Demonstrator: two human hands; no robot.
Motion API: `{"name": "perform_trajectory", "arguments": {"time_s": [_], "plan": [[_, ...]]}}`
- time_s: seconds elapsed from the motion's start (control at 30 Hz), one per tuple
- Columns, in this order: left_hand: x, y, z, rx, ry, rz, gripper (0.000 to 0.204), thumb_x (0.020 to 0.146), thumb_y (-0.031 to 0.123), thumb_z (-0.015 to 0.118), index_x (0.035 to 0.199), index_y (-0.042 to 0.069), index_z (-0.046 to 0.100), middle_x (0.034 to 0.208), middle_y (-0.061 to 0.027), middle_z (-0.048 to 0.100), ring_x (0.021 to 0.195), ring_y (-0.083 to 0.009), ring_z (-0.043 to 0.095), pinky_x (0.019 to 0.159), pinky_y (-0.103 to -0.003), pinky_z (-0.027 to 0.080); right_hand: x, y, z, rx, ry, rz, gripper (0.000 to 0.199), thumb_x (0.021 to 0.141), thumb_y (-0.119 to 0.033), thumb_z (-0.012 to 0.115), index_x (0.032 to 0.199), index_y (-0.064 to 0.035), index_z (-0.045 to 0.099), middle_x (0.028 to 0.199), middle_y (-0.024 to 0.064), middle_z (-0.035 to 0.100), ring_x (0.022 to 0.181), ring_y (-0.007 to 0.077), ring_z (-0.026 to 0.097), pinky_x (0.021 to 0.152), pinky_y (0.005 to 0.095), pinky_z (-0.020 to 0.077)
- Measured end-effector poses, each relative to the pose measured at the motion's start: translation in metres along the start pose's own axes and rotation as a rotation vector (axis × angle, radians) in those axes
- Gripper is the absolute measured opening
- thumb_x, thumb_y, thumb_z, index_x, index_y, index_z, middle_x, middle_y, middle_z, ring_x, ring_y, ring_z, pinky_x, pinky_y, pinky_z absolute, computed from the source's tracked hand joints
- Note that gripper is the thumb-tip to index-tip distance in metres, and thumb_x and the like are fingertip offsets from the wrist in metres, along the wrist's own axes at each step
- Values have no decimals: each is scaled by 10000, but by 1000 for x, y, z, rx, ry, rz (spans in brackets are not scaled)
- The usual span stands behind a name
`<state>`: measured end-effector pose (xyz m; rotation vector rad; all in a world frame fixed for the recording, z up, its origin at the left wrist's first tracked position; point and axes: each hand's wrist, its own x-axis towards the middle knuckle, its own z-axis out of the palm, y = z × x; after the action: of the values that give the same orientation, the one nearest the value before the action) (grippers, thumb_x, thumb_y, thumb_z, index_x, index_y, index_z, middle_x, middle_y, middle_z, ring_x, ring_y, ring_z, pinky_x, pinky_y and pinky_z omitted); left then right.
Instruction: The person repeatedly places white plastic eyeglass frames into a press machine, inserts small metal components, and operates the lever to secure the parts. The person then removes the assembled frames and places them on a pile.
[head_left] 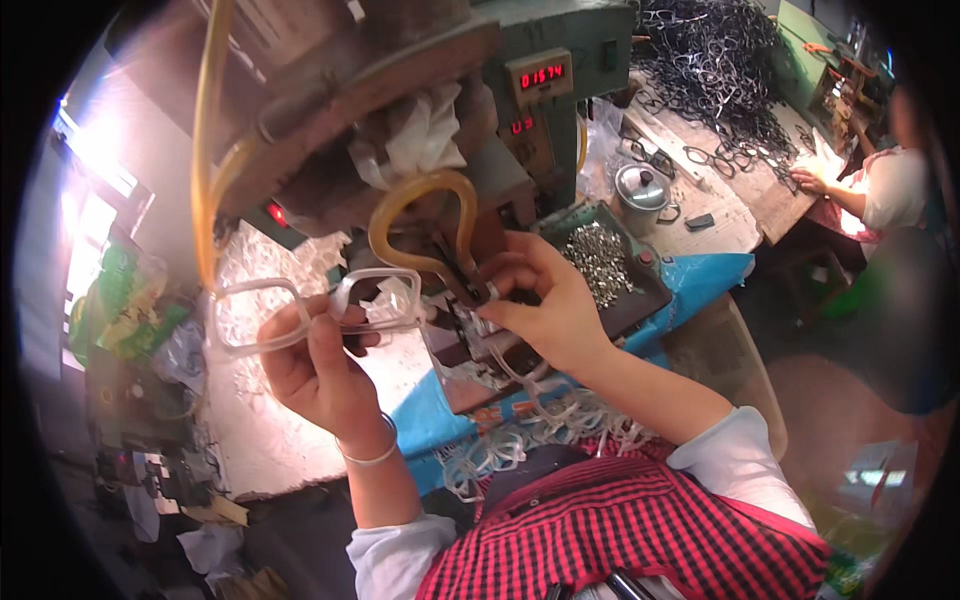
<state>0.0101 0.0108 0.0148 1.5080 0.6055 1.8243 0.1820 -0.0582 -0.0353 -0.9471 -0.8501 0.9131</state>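
Note:
A clear plastic eyeglass frame (380, 272) is held by its bridge in my left hand (318, 365), fingers and thumb closed round it. Its right end reaches toward the working head of a press (468, 280). At that head my right hand (545, 300) has thumb and forefinger pinched together; whatever small piece lies between them is too hidden to name. A yellow hose (425, 182) loops down just above the fingers. Right of this hand, a tray (655, 300) holds many small metal parts (598, 262).
More clear frames (560, 425) lie piled near my lap. Others form a heap (270, 270) on the left. A lidded metal pot (641, 187) stands at the right, before a mound of black frames (710, 70). A co-worker's hand (808, 180) rests at the far bench edge. Blue sheeting (700, 285) hangs under the tray.

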Motion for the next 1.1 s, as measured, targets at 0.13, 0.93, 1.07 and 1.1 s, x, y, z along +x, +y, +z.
{"name": "perform_trajectory", "arguments": {"time_s": [0.13,0.93,1.07,1.1], "plan": [[-22,17,0,-96,-156,-31,103,971,75,552,1041,-1,554,812,-110,618,559,-114,540,494,-222,430,-19,-19,-8,-228,-83,12,661,791,87,640,1399,12,393,1192,98,598,1065,136,574,942,292,463],[-115,11,-41,97,-276,-585,88,970,90,575,987,4,586,863,-87,656,759,-158,614,684,-261,481,17,43,-128,-1112,335,-486,76,816,-44,669,891,-35,663,806,86,670,802,249,662,707,351,505],[-45,-1,-71,304,172,-88,60,920,-35,594,978,-21,596,900,-93,649,847,-139,592,792,-278,493,-1,35,-130,-733,369,-188,107,852,-59,686,952,-20,681,831,33,678,768,82,602,715,232,476],[-29,-18,-81,444,98,-10,62,914,-41,593,968,-12,604,907,-90,647,835,-151,599,787,-277,493,-1,34,-123,-724,344,-187,109,845,-42,671,951,-16,684,830,34,674,770,94,609,718,240,480]]}}
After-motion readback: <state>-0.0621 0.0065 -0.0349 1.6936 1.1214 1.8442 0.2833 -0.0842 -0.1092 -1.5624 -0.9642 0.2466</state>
